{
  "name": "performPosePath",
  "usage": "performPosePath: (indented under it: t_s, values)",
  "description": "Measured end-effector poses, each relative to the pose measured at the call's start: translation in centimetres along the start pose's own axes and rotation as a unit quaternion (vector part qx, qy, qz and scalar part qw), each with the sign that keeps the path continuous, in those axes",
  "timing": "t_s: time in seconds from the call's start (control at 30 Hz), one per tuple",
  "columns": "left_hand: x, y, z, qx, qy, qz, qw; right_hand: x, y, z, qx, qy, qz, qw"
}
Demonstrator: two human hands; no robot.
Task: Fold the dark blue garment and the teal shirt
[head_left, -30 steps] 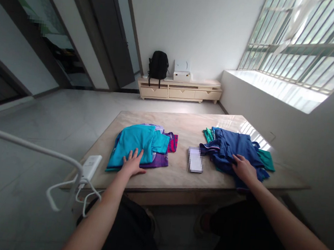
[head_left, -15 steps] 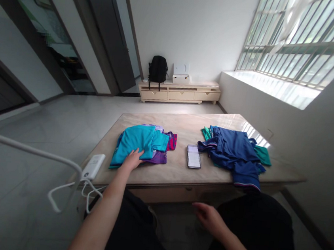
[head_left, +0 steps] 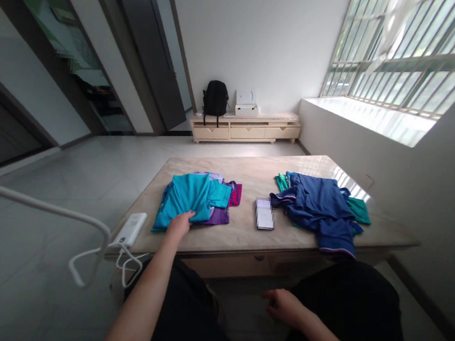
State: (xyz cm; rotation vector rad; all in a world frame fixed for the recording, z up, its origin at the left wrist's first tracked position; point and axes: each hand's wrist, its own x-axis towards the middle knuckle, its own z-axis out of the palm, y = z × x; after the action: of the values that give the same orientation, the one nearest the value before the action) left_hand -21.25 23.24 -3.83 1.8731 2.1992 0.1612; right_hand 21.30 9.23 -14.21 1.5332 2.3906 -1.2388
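Observation:
My left hand rests on the near edge of a folded stack of clothes with a turquoise shirt on top; its fingers curl over the cloth. A loose heap of dark blue and green clothes lies on the right side of the marble table. A phone lies between the two piles. My right hand hangs below the table edge over my lap, fingers loosely apart, holding nothing.
A white power bank with cables sits at the table's left corner, beside a white curved tube. A low cabinet with a black backpack and a white box stands at the far wall. A barred window is on the right.
My right hand left the blue heap and dropped below the table edge to my lap. My left hand stayed on the turquoise stack, its fingers now curled at the edge.

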Motion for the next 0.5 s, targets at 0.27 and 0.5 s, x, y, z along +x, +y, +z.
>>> performPosePath:
  t_s: [0.27, 0.5]
  values:
    - [-1.4, 2.7, -1.7, -0.123, 0.062, -0.078, 0.987, 0.1, 0.3, 0.3, 0.071, -0.010, 0.015, 0.997]
    - [-11.4, 13.3, 4.9, -0.363, -0.087, 0.077, 0.925, -0.8, -2.0, 0.0, 0.308, -0.044, -0.011, 0.950]
